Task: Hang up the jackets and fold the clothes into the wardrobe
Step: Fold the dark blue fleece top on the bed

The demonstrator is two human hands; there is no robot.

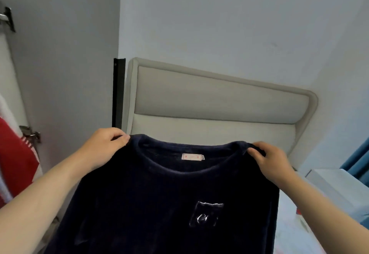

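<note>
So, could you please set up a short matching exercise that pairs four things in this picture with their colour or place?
Things:
1. top
2. neck label
3. headboard
4. left hand

Descriptions:
A. pale beige, padded, against the wall
B. dark navy, held up by both shoulders
C. grips the shoulder on the side of the red garment
D. small, light-coloured, inside the collar

Pairs: 1-B, 2-D, 3-A, 4-C. The right hand holds the other shoulder.
</note>
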